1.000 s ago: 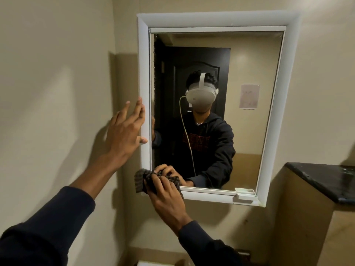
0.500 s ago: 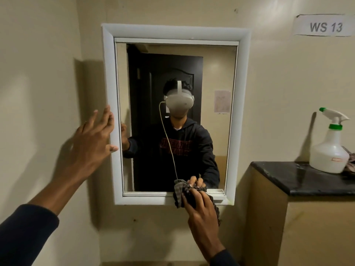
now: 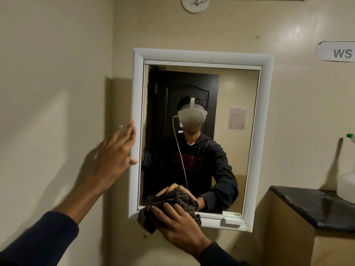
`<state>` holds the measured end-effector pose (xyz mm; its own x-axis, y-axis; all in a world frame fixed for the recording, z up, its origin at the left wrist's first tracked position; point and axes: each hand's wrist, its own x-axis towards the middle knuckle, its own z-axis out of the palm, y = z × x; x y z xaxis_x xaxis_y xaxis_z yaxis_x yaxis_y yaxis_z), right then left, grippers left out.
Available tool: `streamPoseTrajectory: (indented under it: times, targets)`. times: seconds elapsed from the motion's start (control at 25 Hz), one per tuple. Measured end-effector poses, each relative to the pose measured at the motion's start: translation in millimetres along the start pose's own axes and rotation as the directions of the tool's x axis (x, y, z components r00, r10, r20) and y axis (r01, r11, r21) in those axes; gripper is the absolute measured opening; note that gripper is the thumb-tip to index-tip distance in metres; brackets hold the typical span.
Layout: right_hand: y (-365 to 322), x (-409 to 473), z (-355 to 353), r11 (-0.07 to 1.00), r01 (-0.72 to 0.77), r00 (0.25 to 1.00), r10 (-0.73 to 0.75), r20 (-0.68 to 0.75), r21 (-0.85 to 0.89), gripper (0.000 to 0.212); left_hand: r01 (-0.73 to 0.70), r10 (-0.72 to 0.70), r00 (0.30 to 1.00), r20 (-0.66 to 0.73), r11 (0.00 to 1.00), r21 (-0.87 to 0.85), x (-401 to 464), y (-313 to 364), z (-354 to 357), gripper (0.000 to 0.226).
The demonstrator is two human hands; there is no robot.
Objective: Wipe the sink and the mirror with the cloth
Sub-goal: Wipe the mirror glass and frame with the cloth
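Note:
A mirror in a white frame [image 3: 136, 104] hangs on the beige wall ahead of me. My right hand [image 3: 178, 225] presses a dark checked cloth [image 3: 169, 200] against the glass at the lower left part of the mirror, over the bottom frame rail. My left hand [image 3: 115, 158] is flat and open, fingers spread, resting against the frame's left edge. The glass reflects a person in a dark hoodie with a headset. The sink is out of view.
A black-topped counter [image 3: 311, 206] stands at the right, below mirror height, with a white spray bottle [image 3: 347, 181] on it at the frame edge. A paper label reading "WS" [image 3: 338, 53] is stuck on the wall above. A small white tray [image 3: 231, 217] sits on the mirror's lower right rail.
My right hand has slid the cloth along the bottom of the mirror, first right, then back to the left. My left hand stays on the frame's left edge. My view has shifted upward.

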<state>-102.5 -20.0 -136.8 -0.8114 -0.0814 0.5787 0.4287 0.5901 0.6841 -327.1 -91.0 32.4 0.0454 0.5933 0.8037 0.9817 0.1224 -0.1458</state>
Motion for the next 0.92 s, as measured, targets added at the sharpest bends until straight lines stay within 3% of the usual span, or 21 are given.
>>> streamPoseTrajectory:
  times: [0.12,0.24,0.32,0.44,0.56,0.68,0.76,0.88,0.92]
  targets:
    - [19.2,32.1,6.4,0.977,0.195,0.977,-0.185,0.108,-0.086,0.035,-0.003,0.001,1.0,-0.027,0.997,-0.08,-2.7,-4.7,1.2,0.099]
    - [67.9,77.2,-19.0,0.956,0.283,0.959,-0.283,0.023,-0.071,0.027,-0.043,0.003,0.981,-0.195,0.978,-0.202,-9.8,-8.3,11.5,0.066]
    - [115.5,118.9,-50.3,0.977,0.2,0.976,-0.205,-0.076,-0.072,0.032,-0.047,-0.019,0.964,-0.265,0.97,-0.24,-14.8,-10.8,16.9,0.067]
    - [198.6,187.0,-99.0,0.975,0.019,0.989,-0.051,-0.137,-0.223,0.053,-0.01,-0.096,0.961,-0.259,0.924,-0.381,-17.9,-12.9,29.6,0.09]
    - [249.1,238.1,-135.1,0.947,-0.203,0.964,0.148,-0.222,-0.249,0.046,0.016,-0.139,0.962,-0.233,0.887,-0.462,-18.2,-11.4,44.7,0.091]
    - [239.6,236.3,-126.6,0.952,-0.224,0.958,0.176,-0.225,-0.207,0.046,0.035,-0.189,0.951,-0.246,0.853,-0.52,-17.8,-8.5,46.1,0.076]
    - [202.5,205.1,-105.6,0.977,-0.165,0.965,0.132,-0.226,-0.135,0.045,0.009,-0.188,0.945,-0.269,0.834,-0.552,-18.1,-7.3,45.0,0.052]
    - [117.2,124.1,-60.8,0.992,-0.067,0.98,0.085,-0.179,0.106,0.03,0.01,-0.212,0.935,-0.284,0.816,-0.578,-15.9,-7.0,45.6,0.053]
    - [86.1,92.4,-44.1,0.992,-0.019,0.993,0.034,-0.117,0.123,0.029,0.046,-0.248,0.927,-0.281,0.82,-0.571,-14.7,-6.7,43.9,0.07]
